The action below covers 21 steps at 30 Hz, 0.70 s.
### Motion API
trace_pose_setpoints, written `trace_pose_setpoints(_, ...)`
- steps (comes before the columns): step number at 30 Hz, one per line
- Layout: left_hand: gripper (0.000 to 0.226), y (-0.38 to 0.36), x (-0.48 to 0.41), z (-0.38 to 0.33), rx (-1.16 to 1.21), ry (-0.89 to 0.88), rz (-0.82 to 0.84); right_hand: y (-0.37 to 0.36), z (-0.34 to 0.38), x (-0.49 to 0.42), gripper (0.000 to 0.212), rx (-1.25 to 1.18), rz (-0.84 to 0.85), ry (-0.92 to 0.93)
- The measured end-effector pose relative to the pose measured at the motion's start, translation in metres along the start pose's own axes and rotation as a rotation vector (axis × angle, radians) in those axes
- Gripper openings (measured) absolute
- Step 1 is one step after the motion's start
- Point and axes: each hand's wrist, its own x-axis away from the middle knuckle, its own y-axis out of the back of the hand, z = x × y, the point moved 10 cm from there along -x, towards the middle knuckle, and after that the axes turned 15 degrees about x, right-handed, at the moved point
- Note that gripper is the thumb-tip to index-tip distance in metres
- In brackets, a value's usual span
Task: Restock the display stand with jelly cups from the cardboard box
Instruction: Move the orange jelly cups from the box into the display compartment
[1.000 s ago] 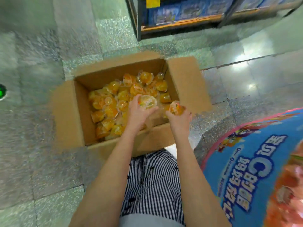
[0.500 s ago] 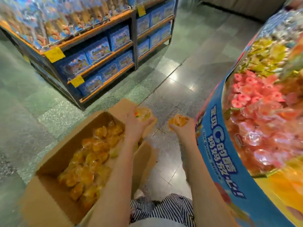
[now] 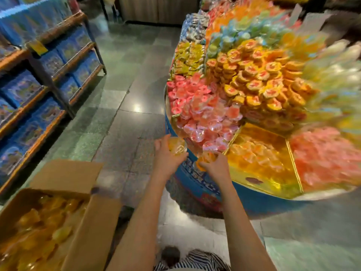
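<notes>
Cardboard box (image 3: 64, 177) is showing plain brown; jelly cups (image 3: 39, 231) inside are glowing orange-yellow. Held jelly cups (image 3: 176, 147) are reading clear orange. Display stand (image 3: 254, 200) wall is running blue with blurred white lettering. Its near-edge compartment (image 3: 273, 173) is shining gold. Along the stand's left edge, pink-red cups (image 3: 195, 106) and yellow packets (image 3: 187, 57) are showing. Toward the centre, orange lids (image 3: 259, 75) are carrying red marks. Floor (image 3: 125, 106) is looking grey-green, speckled. Shelf packs (image 3: 23, 89) are showing blue, tag (image 3: 37, 47) yellow. Garment (image 3: 195, 261) is showing black-and-white stripes.
</notes>
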Motion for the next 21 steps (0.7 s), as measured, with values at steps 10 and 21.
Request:
trace_pose_setpoints(10, 0.074, -0.202, 0.047, -0.023, -0.024, -0.011, 0.31, 0.115, -0.166, -0.014, 0.073, -0.029, -0.113, -0.193)
trace_pose_setpoints(21, 0.075, -0.315, 0.021, -0.018, -0.301, -0.05, 0.435, 0.158, -0.254, -0.05, 0.076, -0.074, -0.207, -0.392)
